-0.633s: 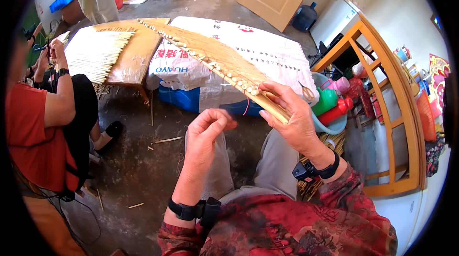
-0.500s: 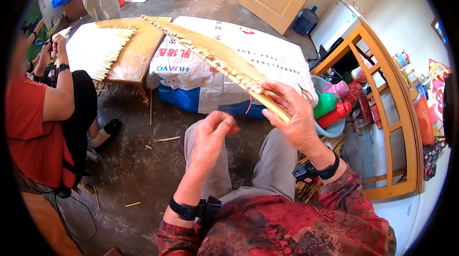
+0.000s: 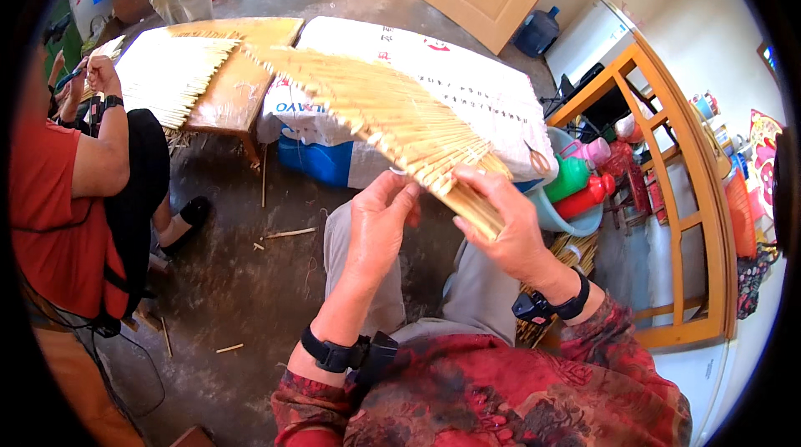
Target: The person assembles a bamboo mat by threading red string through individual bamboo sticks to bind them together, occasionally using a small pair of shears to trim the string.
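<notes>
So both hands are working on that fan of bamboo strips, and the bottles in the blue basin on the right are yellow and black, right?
Not quite. The head view shows the left hand and right hand on the fan of bamboo strips, but the bottles in the blue basin are green, red and pink.

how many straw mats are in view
2: one mat held by the left hand and right hand; one on the wooden table. Others may be hidden.

The grey floor (image 3: 250,280) is dusty. Small bits of straw (image 3: 288,232) lie on it near the middle, and one more bit (image 3: 229,348) lies at 7 o'clock. A low wooden desk (image 3: 242,88) stands at 11 o'clock with a flat mat of pale sticks (image 3: 171,71) on top. A blue box (image 3: 313,159) sits on the floor beside it, under a big white sack (image 3: 467,84).
</notes>
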Demonstrator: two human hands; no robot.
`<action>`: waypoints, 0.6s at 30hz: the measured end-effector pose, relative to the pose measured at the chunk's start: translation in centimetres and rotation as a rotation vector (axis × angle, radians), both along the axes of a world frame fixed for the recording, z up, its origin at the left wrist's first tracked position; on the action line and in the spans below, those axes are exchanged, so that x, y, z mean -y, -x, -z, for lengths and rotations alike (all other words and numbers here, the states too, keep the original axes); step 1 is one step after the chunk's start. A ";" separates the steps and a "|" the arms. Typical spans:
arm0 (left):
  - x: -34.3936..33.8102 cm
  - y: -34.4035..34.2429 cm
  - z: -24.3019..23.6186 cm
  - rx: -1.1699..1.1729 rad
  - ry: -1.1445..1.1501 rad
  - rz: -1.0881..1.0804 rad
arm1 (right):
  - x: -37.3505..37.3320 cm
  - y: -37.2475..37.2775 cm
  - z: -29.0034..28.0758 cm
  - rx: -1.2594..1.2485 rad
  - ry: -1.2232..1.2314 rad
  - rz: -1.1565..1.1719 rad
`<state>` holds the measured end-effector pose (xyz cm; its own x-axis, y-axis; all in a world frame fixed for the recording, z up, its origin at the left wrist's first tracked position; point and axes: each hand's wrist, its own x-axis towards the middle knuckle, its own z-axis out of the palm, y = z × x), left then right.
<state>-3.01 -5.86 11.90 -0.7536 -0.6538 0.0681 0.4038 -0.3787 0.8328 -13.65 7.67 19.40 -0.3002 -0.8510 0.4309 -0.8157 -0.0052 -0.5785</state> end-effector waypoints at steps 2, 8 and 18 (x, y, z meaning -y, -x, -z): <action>-0.3 -0.9 0.5 0.049 0.053 -0.043 | -0.7 -0.5 1.6 -0.100 0.000 -0.041; -2.5 -2.5 5.0 0.130 -0.277 0.031 | -1.9 -1.9 6.9 -0.158 0.029 -0.156; -5.3 -4.4 7.9 0.160 -0.467 0.007 | -4.2 -2.4 10.0 -0.168 -0.157 -0.267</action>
